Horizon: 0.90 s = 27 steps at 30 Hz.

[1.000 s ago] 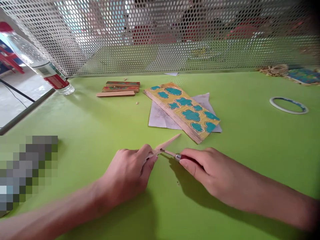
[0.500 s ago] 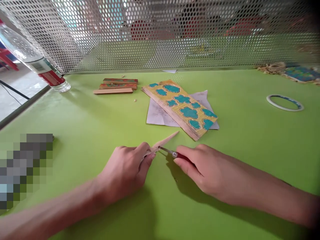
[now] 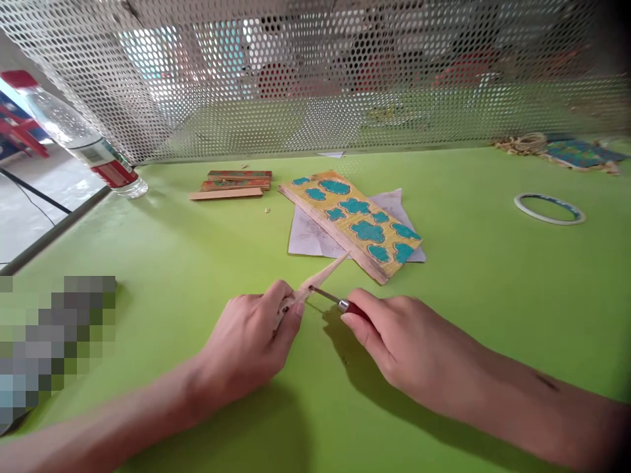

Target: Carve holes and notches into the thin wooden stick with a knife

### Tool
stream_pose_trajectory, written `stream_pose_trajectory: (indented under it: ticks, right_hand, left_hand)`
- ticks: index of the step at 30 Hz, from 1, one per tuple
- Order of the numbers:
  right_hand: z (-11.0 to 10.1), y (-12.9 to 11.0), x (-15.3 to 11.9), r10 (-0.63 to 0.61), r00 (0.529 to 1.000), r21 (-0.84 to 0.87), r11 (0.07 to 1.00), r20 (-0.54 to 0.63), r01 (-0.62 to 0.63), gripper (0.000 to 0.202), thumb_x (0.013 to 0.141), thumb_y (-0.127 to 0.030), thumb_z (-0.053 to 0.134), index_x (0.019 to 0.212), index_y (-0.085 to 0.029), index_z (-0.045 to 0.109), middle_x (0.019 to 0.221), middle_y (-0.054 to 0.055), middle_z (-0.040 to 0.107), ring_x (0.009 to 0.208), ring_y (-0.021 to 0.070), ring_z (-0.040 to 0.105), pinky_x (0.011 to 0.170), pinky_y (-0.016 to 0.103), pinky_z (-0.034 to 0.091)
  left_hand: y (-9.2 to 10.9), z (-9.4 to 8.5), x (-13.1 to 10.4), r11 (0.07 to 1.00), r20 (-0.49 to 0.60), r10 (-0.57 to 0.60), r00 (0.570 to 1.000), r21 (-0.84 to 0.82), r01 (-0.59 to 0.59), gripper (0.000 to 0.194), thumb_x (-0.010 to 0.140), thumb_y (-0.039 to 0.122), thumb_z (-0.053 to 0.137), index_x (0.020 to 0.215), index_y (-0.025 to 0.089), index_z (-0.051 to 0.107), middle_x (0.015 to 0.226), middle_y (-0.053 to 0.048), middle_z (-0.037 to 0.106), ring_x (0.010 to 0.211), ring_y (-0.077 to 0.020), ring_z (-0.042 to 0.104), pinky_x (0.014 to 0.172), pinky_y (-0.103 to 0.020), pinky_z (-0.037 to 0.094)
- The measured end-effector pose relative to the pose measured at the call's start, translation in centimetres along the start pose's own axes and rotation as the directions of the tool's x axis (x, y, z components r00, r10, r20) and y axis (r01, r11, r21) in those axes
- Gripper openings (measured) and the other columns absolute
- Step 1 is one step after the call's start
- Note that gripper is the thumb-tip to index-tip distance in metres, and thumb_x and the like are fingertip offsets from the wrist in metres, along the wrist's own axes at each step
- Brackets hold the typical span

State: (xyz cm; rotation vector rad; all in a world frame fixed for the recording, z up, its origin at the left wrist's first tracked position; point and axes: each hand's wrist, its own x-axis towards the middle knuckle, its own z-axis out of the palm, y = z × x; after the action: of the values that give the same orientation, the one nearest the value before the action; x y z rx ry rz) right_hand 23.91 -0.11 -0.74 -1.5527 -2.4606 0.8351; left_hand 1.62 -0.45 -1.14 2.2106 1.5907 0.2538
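My left hand is closed round the near end of a pale, pointed wooden piece, whose thin tip points up and right. My right hand grips the dark red handle of a thin metal tool. The tool's tip touches the wooden piece at a small dark hole, just beyond my left fingers. Beyond my hands, a yellow board with blue patches lies on a sheet of white paper.
Several narrow wooden strips lie at the back left, near a plastic bottle. A white tape ring is at the right. Behind it lie a coil of cord and a blue patterned piece. A perforated screen borders the green table.
The view has tilted slightly, so the bottle's red cap now shows. My right hand and the tool have shifted slightly, with the tool tip still at the hole.
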Motion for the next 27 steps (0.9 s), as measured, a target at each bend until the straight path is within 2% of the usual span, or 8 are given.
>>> stream_pose_trajectory:
  ticks: [4,9,11,14,16,19,22,27]
  right_hand:
    - [1.1,-0.3,-0.3,-0.033,0.997,-0.200,0.980,-0.064,0.020,0.025,0.101,-0.032,0.027,0.084,-0.023,0.043,0.054,-0.004,0.041,0.043,0.0134,0.033,0.044,0.029,0.016]
    - [0.5,-0.5,0.0,0.048,0.994,0.333,0.940,0.098,-0.078,0.036,0.102,-0.046,0.029,0.076,-0.023,0.040,0.057,-0.005,0.043,0.042,0.0089,0.033,0.040,0.025,0.022]
    - [-0.1,-0.7,0.2,0.074,0.955,0.604,0.759,0.288,-0.241,0.039,0.100,-0.054,0.032,0.077,-0.023,0.040,0.060,-0.007,0.044,0.039,0.0069,0.032,0.035,0.021,0.024]
    - [-0.9,-0.9,0.5,0.006,0.841,0.787,0.347,0.542,-0.510,0.037,0.098,-0.057,0.034,0.083,-0.024,0.041,0.057,-0.010,0.041,0.033,0.0042,0.023,0.029,0.017,0.023]
    - [-1.2,-0.9,0.5,-0.022,0.813,0.791,0.249,0.582,-0.559,0.036,0.098,-0.056,0.035,0.085,-0.024,0.042,0.056,-0.011,0.040,0.033,0.0038,0.020,0.029,0.016,0.023]
    - [-1.0,-0.6,0.1,0.077,0.885,0.734,0.529,0.458,-0.426,0.038,0.098,-0.056,0.035,0.081,-0.023,0.043,0.059,-0.008,0.042,0.038,0.0059,0.030,0.033,0.019,0.026]
    - [-0.4,-0.3,-0.5,0.110,0.987,0.424,0.893,0.121,-0.152,0.039,0.100,-0.051,0.034,0.074,-0.023,0.043,0.060,-0.005,0.046,0.048,0.0102,0.039,0.042,0.024,0.027]
    - [-0.6,0.3,-0.6,0.060,0.983,0.123,0.992,-0.171,-0.039,0.024,0.098,-0.043,0.041,0.090,-0.025,0.053,0.061,-0.004,0.055,0.050,0.0130,0.044,0.048,0.027,0.030]
  left_hand:
    - [-0.4,0.0,-0.1,0.997,-0.001,0.039,0.999,-0.070,-0.039,0.022,0.100,0.034,0.032,0.092,0.021,0.047,0.057,0.007,0.042,0.046,-0.0144,0.041,0.051,-0.027,0.026]
    - [-0.9,0.7,-0.3,0.994,-0.058,0.090,0.994,-0.054,-0.093,0.015,0.101,0.029,0.032,0.094,0.021,0.042,0.054,0.009,0.034,0.043,-0.0139,0.035,0.049,-0.027,0.022]
    - [-0.9,0.9,-0.3,0.994,-0.081,0.094,0.992,-0.045,-0.098,0.013,0.101,0.028,0.032,0.093,0.022,0.040,0.054,0.010,0.033,0.042,-0.0136,0.033,0.048,-0.027,0.021]
    - [-0.9,1.0,-0.2,0.995,-0.095,0.089,0.992,-0.044,-0.093,0.011,0.100,0.028,0.033,0.092,0.022,0.039,0.054,0.010,0.033,0.042,-0.0132,0.031,0.047,-0.026,0.021]
    - [-0.9,0.8,-0.2,0.993,-0.088,0.082,0.993,-0.076,-0.089,0.011,0.099,0.028,0.035,0.093,0.021,0.042,0.054,0.009,0.036,0.042,-0.0125,0.033,0.047,-0.025,0.023]
    - [-0.8,0.4,-0.1,0.983,-0.083,0.038,0.996,-0.178,-0.053,0.018,0.099,0.033,0.040,0.089,0.020,0.049,0.055,0.008,0.041,0.045,-0.0107,0.035,0.048,-0.023,0.026]
    - [-0.8,-0.1,0.1,0.953,-0.086,-0.067,0.994,-0.301,0.038,0.027,0.097,0.041,0.047,0.087,0.018,0.057,0.059,0.005,0.049,0.052,-0.0101,0.040,0.050,-0.022,0.030]
    - [-1.2,-0.9,0.2,0.777,0.001,-0.204,0.979,-0.609,0.163,0.033,0.089,0.050,0.061,0.093,0.018,0.058,0.058,0.005,0.051,0.050,-0.0087,0.039,0.045,-0.019,0.028]
